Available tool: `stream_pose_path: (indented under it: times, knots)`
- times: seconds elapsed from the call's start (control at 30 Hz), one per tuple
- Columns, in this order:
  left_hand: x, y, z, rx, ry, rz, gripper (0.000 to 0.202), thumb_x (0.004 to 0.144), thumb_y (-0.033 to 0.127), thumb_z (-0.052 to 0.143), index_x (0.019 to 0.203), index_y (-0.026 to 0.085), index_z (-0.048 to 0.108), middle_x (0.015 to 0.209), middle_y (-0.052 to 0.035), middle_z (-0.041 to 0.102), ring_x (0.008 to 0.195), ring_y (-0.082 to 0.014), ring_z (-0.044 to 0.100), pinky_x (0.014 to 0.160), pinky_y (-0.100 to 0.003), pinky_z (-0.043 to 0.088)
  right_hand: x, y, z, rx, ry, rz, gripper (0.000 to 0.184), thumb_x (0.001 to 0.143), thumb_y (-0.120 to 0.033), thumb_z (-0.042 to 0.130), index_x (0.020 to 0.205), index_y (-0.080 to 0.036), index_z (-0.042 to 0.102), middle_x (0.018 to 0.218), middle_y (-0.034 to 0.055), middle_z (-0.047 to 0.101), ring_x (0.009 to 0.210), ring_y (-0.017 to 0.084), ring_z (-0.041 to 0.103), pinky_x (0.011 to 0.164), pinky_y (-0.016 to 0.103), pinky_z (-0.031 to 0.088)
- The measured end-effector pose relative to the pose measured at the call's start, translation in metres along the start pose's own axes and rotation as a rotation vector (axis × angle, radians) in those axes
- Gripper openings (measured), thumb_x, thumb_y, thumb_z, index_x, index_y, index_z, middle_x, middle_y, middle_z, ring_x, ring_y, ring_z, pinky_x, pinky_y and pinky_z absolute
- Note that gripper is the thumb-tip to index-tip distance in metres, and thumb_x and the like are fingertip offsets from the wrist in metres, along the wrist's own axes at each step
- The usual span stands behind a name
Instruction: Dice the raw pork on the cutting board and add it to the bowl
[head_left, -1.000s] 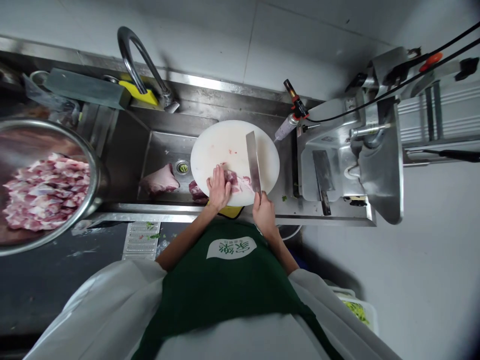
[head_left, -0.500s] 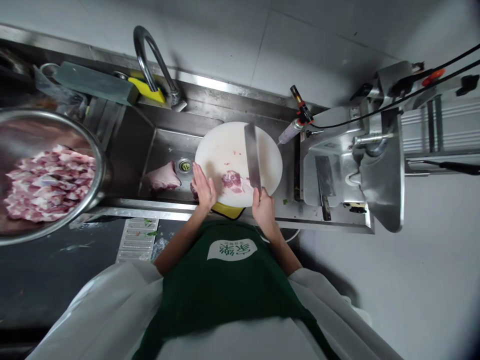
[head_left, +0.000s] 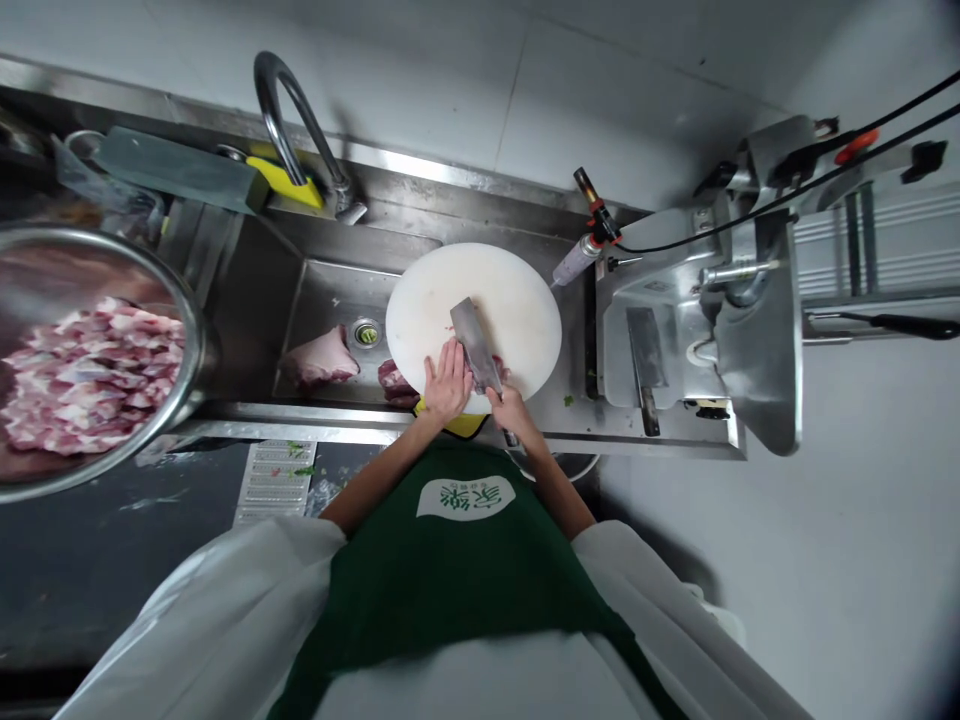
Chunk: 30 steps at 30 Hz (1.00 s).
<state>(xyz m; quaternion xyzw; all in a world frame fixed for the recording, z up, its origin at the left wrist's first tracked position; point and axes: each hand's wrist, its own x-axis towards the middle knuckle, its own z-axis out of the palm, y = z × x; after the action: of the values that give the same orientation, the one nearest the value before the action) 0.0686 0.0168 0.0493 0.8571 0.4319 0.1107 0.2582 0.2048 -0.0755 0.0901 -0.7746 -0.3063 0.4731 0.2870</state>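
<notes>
My right hand (head_left: 511,413) grips the handle of a cleaver (head_left: 474,340), its broad blade slanting up and left over the round white cutting board (head_left: 517,300). Beneath and beside the blade lies raw meat (head_left: 503,368), mostly hidden by the steel and my fingers. My left hand (head_left: 447,382) rests flat on the meat at the board's near edge, fingers extended together, right beside the blade. Left of the board, a dark red chunk of meat (head_left: 395,383) sits partly under its rim, and a larger skin-on piece (head_left: 322,357) lies in the sink.
A steel bowl (head_left: 196,330) of cut meat stands at the left. Behind the sink (head_left: 300,300) rise a faucet (head_left: 300,130) and a yellow cloth-like item (head_left: 289,182). To the right are a blowtorch (head_left: 581,255), a slicer (head_left: 757,330) and a second cleaver (head_left: 646,350).
My left hand has moved right from the board's edge onto the meat. The cleaver has swung left and come down beside that hand, its blade now tilted.
</notes>
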Motion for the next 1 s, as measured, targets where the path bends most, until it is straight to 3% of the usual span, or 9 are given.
stream_pose_path:
  times: [0.1, 0.2, 0.33, 0.47, 0.7, 0.77, 0.87, 0.93, 1.0]
  knots:
    - [-0.001, -0.002, 0.000, 0.024, 0.022, -0.019, 0.068, 0.106, 0.036, 0.024, 0.166, 0.007, 0.014, 0.171, -0.0176, 0.015, 0.162, -0.0286, 0.012, 0.128, -0.062, -0.004, 0.004, 0.012, -0.016, 0.251, -0.040, 0.099, 0.034, 0.091, -0.055, 0.062, 0.088, -0.021, 0.059, 0.048, -0.0097, 0.041, 0.038, 0.010, 0.038, 0.039, 0.022, 0.034]
    - [-0.003, -0.006, -0.002, 0.034, 0.019, -0.028, 0.068, 0.105, 0.034, 0.025, 0.167, 0.008, 0.014, 0.171, -0.0176, 0.016, 0.161, -0.0287, 0.013, 0.128, -0.062, -0.004, -0.002, 0.017, -0.023, 0.362, -0.021, 0.090, 0.037, 0.088, -0.058, 0.064, 0.087, -0.022, 0.056, 0.047, -0.0118, 0.040, 0.037, 0.009, 0.036, 0.038, 0.020, 0.032]
    - [-0.003, -0.006, 0.000, 0.024, 0.032, -0.040, 0.069, 0.105, 0.036, 0.026, 0.167, 0.009, 0.014, 0.171, -0.0170, 0.016, 0.161, -0.0292, 0.012, 0.128, -0.063, -0.005, -0.017, 0.011, -0.019, 0.162, 0.065, 0.070, 0.030, 0.096, -0.051, 0.055, 0.084, -0.023, 0.054, 0.052, -0.0077, 0.046, 0.039, 0.011, 0.043, 0.042, 0.023, 0.036]
    - [-0.007, -0.008, -0.003, -0.054, 0.077, -0.099, 0.069, 0.106, 0.043, 0.023, 0.167, 0.012, 0.013, 0.172, -0.0155, 0.017, 0.161, -0.0291, 0.014, 0.129, -0.062, -0.001, -0.037, -0.012, -0.017, -0.182, 0.280, -0.023, 0.025, 0.101, -0.035, 0.043, 0.089, -0.020, 0.059, 0.073, 0.0057, 0.064, 0.062, 0.020, 0.061, 0.059, 0.029, 0.045]
    - [-0.024, -0.035, -0.031, -0.170, 0.360, -0.297, 0.072, 0.108, 0.051, 0.014, 0.167, 0.010, 0.004, 0.174, -0.0173, 0.006, 0.162, -0.0295, 0.007, 0.131, -0.055, 0.010, -0.073, -0.063, -0.009, -0.288, 0.548, -0.250, 0.045, 0.109, -0.044, 0.028, 0.118, -0.016, 0.061, 0.093, 0.0158, 0.070, 0.090, 0.029, 0.069, 0.076, 0.034, 0.048]
    - [-0.025, -0.041, -0.035, -0.153, 0.383, -0.295, 0.073, 0.109, 0.051, 0.014, 0.167, 0.008, 0.004, 0.173, -0.0196, 0.005, 0.162, -0.0298, 0.006, 0.130, -0.054, 0.010, -0.068, -0.062, 0.004, -0.304, 0.512, -0.227, 0.043, 0.109, -0.042, 0.030, 0.123, -0.014, 0.060, 0.095, 0.0173, 0.070, 0.092, 0.030, 0.069, 0.078, 0.035, 0.049]
    - [-0.021, -0.040, -0.032, -0.136, 0.348, -0.262, 0.070, 0.109, 0.049, 0.013, 0.168, 0.013, 0.002, 0.174, -0.0162, 0.006, 0.162, -0.0264, 0.005, 0.131, -0.051, 0.009, -0.047, -0.048, 0.025, -0.397, 0.282, -0.095, 0.037, 0.107, -0.030, 0.034, 0.121, -0.012, 0.063, 0.092, 0.0169, 0.071, 0.088, 0.028, 0.070, 0.078, 0.034, 0.049]
    - [-0.013, -0.032, -0.024, -0.115, 0.255, -0.196, 0.069, 0.108, 0.047, 0.014, 0.168, 0.016, 0.001, 0.174, -0.0132, 0.007, 0.162, -0.0245, 0.005, 0.131, -0.052, 0.008, -0.033, -0.038, 0.036, -0.454, 0.168, -0.045, 0.035, 0.106, -0.024, 0.034, 0.121, -0.010, 0.063, 0.093, 0.0169, 0.071, 0.089, 0.027, 0.070, 0.080, 0.034, 0.050]
    - [-0.005, -0.020, -0.014, -0.071, 0.112, -0.075, 0.069, 0.108, 0.045, 0.016, 0.168, 0.014, 0.003, 0.174, -0.0133, 0.009, 0.162, -0.0254, 0.007, 0.131, -0.055, 0.007, -0.024, -0.029, 0.039, -0.468, 0.159, -0.075, 0.037, 0.106, -0.023, 0.034, 0.126, -0.009, 0.062, 0.101, 0.0174, 0.072, 0.095, 0.027, 0.070, 0.084, 0.035, 0.050]
